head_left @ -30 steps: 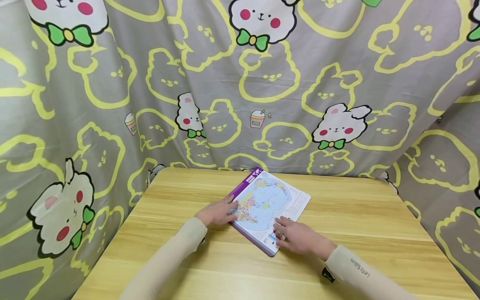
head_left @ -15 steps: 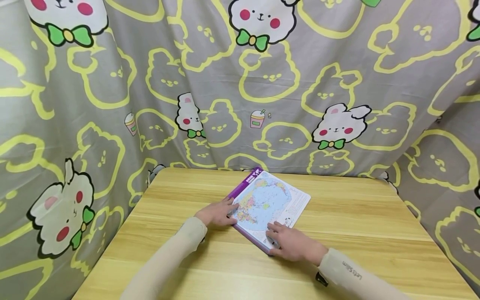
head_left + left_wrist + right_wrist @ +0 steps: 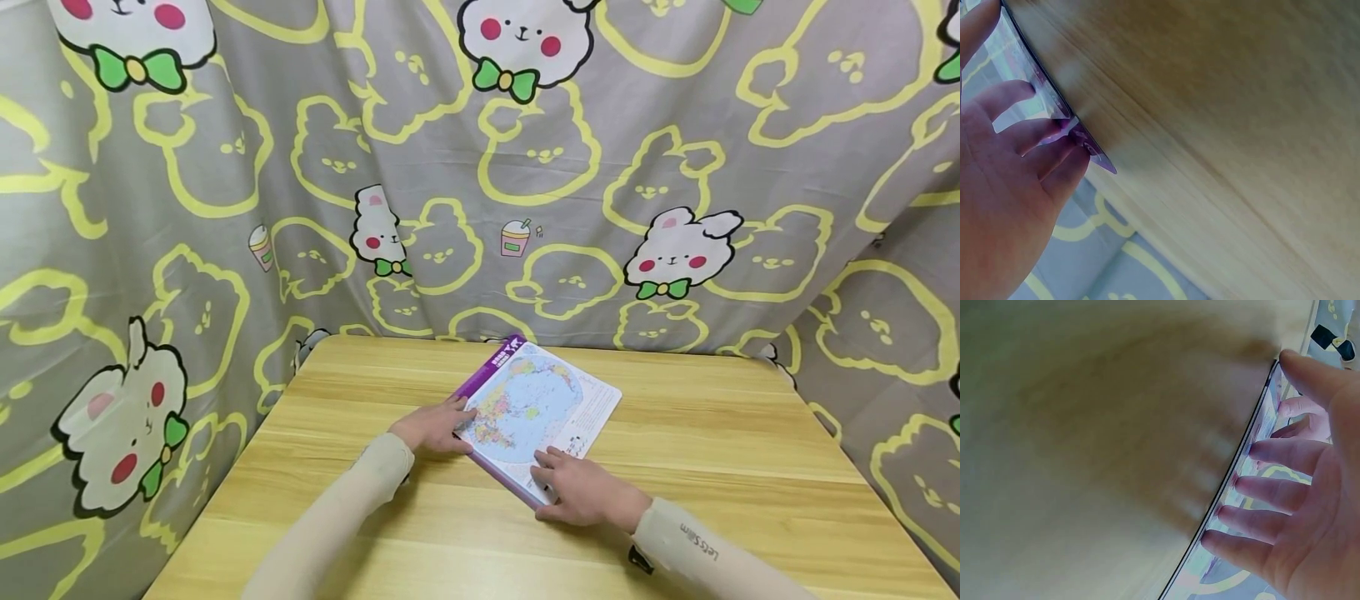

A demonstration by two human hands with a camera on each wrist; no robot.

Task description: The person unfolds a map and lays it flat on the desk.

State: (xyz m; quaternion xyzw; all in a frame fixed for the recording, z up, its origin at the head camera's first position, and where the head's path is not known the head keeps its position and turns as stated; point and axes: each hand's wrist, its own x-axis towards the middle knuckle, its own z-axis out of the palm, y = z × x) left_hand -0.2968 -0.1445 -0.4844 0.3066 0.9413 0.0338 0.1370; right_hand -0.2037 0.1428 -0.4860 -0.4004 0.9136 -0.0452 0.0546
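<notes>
plainly, the purple-edged map board (image 3: 534, 402) lies slantwise on the table (image 3: 720, 425), the left grip (image 3: 433, 427) and right grip (image 3: 588, 490) loosely spread, fingers touching it, clasping nothing.

Table (image 3: 720, 442): yellowish wood-grain top, far corners rounded. Directly on it: map board (image 3: 551, 400), lying flat, askew, purple-banded corner at far edge.

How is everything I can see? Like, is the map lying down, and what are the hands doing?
Map: lying picture-side up, at a slant
Left hand: fingers on the map's left edge
Right hand: fingers spread on its near end
Curtain: hanging in folds
</notes>
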